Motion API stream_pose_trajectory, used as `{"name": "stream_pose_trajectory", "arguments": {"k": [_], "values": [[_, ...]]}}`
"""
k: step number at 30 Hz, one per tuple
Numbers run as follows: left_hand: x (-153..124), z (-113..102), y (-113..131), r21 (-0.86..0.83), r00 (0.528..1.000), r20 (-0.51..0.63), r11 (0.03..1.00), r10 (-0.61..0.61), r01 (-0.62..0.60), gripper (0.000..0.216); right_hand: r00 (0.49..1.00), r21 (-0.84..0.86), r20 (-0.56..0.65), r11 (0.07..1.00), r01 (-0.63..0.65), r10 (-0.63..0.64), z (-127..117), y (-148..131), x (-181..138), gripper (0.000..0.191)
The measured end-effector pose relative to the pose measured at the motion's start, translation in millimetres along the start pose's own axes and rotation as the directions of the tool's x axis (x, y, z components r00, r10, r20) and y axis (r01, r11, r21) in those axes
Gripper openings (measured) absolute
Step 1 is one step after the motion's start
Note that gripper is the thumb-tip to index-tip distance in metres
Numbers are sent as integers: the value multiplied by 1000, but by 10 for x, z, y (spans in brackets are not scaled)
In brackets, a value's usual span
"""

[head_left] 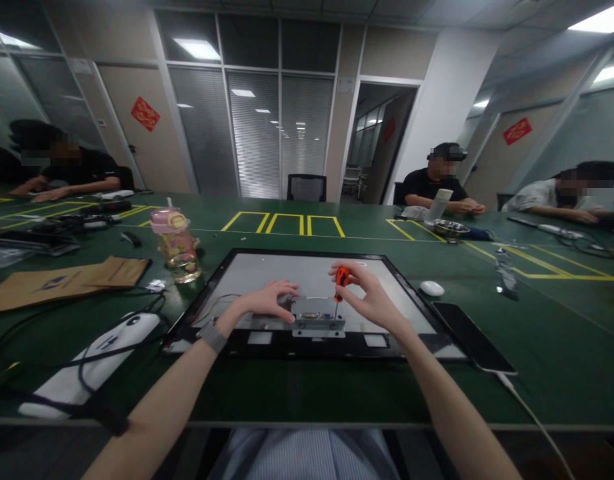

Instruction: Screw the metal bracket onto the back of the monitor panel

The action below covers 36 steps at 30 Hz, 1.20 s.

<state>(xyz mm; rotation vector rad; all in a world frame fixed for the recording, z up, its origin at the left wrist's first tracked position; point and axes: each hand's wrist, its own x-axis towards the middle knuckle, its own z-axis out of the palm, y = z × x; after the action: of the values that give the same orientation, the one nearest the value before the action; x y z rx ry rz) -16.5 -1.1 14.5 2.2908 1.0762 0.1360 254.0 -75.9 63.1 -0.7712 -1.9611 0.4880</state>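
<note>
A flat display panel (247,270) with a black frame lies face down or open-backed on the table; I cannot tell which. Near its front edge sits a metal bracket (319,331) with connector ports on its upright side. My right hand (369,293) grips a screwdriver (342,279) with an orange and black handle. It stands nearly upright, the shaft reaching down to the right part of the bracket. My left hand (267,300) spreads its fingers at the bracket's left side, the thumb close to its corner. Whether the fingertips touch it is unclear.
To the left are a drink bottle (177,243), brown paper packaging (61,283) and a white power bank (94,367) with black cables. On the right lie a phone (471,337) with a cable and a white earbud case (431,289). Several people sit across the table.
</note>
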Motion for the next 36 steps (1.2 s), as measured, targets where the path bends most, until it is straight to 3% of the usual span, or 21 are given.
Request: {"name": "stream_pose_trajectory", "arguments": {"k": [5,12,20,28,36], "values": [[2,2,-7,4,1000,6,1000,5,-5,73,1000,-38,-20,999,-16,16,14,65,3,34],[11,11,-24,9,1000,-4,1000,14,-14,74,995,144,72,987,-73,63,11,19,-14,37],[7,11,-44,-4,1000,4,1000,10,-10,76,997,-57,43,997,-60,63,-5,47,4,42],[7,2,-31,-2,1000,5,1000,17,-17,76,991,101,59,987,-128,122,15,28,3,52],[2,2,-26,-2,1000,0,1000,15,-15,75,995,3,13,995,-99,99,19,46,10,48]]}}
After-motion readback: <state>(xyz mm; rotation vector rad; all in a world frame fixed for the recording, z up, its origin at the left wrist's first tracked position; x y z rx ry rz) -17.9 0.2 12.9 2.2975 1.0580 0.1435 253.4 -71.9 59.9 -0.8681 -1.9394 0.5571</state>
